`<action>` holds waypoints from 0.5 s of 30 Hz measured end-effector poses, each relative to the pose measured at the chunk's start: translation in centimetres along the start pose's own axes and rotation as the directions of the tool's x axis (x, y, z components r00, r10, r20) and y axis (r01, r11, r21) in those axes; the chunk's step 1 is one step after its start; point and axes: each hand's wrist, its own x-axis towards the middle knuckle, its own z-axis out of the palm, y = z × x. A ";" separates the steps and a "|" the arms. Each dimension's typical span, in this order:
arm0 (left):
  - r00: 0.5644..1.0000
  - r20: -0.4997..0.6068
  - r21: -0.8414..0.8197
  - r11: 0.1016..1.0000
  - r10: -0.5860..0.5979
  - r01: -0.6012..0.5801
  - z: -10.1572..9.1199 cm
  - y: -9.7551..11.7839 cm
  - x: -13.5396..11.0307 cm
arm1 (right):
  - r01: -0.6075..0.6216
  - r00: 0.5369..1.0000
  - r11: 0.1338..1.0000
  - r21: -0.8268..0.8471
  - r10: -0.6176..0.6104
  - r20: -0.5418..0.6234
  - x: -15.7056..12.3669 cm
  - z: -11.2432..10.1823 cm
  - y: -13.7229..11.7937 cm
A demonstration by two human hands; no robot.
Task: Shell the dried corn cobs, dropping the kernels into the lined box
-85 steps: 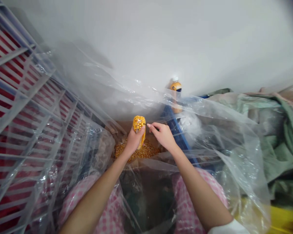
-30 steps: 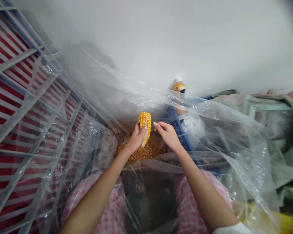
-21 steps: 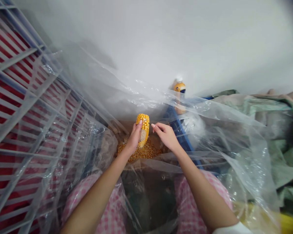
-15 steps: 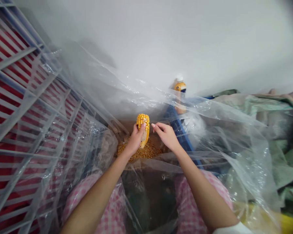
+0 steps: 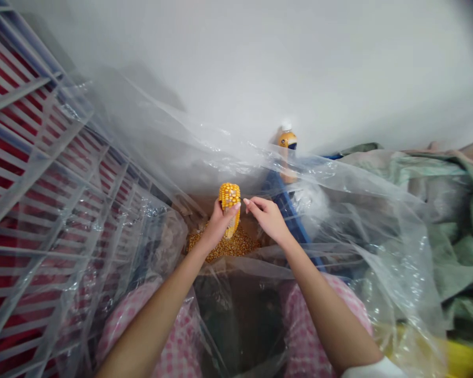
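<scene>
Corn cob [image 5: 229,195] upright, wrapped in my left hand [image 5: 220,226], fingers closed round its lower half, above a heap of loose kernels [image 5: 236,244]. My right hand [image 5: 268,219] just beside it, half open, not touching, apparently empty.

An upright yellow-orange corn cob [image 5: 229,195] leans slightly, its top end densely packed with plump kernels, while its lower part shows pale stripped rows of bare cob [image 5: 232,229]. The left grip [image 5: 219,224] wraps around its middle from the 8 o'clock side. A loose heap of golden dried corn kernels [image 5: 224,247] spreads at the cob's 6 o'clock, directly under its lower end. The right grip [image 5: 265,218] hovers at the cob's 3 o'clock, just beside it, not touching, with its fingertips drawn together.
</scene>
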 end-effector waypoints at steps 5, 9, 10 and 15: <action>0.983 -0.180 0.074 0.997 0.033 -0.020 0.3 -0.5 0.0 | 0.043 0.998 0.999 -0.025 -0.042 0.040 -0.2 0.5 -0.2; 0.970 -0.224 0.242 0.970 0.094 -0.038 0.3 -0.6 0.0 | 0.056 0.998 0.998 -0.038 -0.055 0.041 -0.1 0.6 -0.3; 0.971 -0.218 0.256 0.966 0.095 -0.037 0.3 -0.6 0.0 | 0.057 0.998 0.998 -0.039 -0.056 0.040 -0.1 0.6 -0.3; 0.980 -0.184 0.260 0.965 0.074 -0.025 0.5 -0.4 -0.2 | 0.045 0.999 0.998 -0.052 -0.043 0.032 -0.1 0.4 -0.2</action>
